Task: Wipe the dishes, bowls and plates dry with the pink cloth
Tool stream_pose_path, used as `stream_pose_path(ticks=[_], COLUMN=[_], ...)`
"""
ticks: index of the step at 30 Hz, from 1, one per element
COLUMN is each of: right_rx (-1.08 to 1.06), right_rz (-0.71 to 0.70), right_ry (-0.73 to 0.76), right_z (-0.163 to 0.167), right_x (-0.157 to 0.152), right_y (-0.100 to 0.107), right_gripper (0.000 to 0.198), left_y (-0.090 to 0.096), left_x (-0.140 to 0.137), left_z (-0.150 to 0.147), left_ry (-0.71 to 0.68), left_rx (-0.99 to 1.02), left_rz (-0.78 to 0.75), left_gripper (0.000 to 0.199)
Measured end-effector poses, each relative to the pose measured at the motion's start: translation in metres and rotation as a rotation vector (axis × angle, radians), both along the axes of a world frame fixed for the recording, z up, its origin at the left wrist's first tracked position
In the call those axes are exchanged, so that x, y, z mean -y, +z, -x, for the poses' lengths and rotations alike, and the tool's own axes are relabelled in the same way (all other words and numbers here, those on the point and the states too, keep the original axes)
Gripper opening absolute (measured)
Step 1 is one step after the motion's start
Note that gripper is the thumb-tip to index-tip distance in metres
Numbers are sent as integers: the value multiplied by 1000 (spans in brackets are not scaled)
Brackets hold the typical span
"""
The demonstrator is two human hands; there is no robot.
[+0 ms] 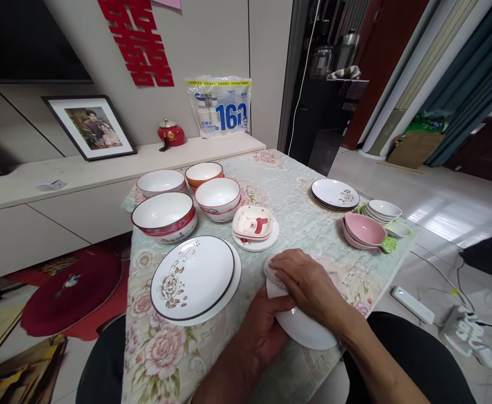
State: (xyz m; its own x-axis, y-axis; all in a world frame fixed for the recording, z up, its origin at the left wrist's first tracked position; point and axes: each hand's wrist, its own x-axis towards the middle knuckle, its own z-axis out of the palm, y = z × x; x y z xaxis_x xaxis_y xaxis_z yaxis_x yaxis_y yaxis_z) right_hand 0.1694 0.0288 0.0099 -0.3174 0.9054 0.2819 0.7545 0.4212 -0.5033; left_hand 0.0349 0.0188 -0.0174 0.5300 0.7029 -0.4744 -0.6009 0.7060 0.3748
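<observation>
A white plate [307, 332] is tilted near the table's front edge, with my left hand [263, 322] gripping its left side, thumb over the rim. Across the plate lies my right hand [309, 280], pressing a pale tissue or cloth [274, 285] against its surface; part of the plate is hidden under that hand. Left of my hands, a flower-patterned white plate with a dark rim [193, 278] rests on another plate. Just beyond them, small square dishes with a bear picture [252, 221] sit on a round white plate [269, 241].
Stacked bowls [164, 212] stand at the back left of the cloth-covered table [286, 179]. To the right are stacked flowered plates [334, 193], pink bowls [364, 229] and small white bowls [383, 209]. Behind, a cabinet holds a bag marked 160 [224, 112] and a red jar [171, 133].
</observation>
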Motion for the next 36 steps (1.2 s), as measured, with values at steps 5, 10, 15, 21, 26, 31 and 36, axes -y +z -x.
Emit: stream_pose_path(ticks=[5, 10, 15, 21, 26, 31, 36], right_rx=[-24, 78, 75, -5, -15, -18, 174], right_rz=[25, 23, 18, 103, 177, 50, 18], right_ry=[28, -217, -4, 293, 348, 72, -257], right_z=[-2, -9, 11, 11, -3, -6, -23], right_x=[-1, -8, 2, 22, 25, 6, -7], right_y=[0, -12, 4, 32, 32, 3, -16], right_gripper=[24, 26, 25, 16, 13, 20, 26], left_y=[2, 12, 12, 5, 5, 11, 8], left_x=[-4, -8, -10, -13, -13, -11, -11], left_z=[0, -1, 3, 7, 7, 1, -5], left_ry=[18, 76, 88, -38, -35, 29, 98], left_rx=[49, 182, 236, 299, 285, 296, 111], left_rz=[85, 154, 235, 92, 124, 147, 231], left_gripper=[35, 35, 40, 53, 58, 53, 45])
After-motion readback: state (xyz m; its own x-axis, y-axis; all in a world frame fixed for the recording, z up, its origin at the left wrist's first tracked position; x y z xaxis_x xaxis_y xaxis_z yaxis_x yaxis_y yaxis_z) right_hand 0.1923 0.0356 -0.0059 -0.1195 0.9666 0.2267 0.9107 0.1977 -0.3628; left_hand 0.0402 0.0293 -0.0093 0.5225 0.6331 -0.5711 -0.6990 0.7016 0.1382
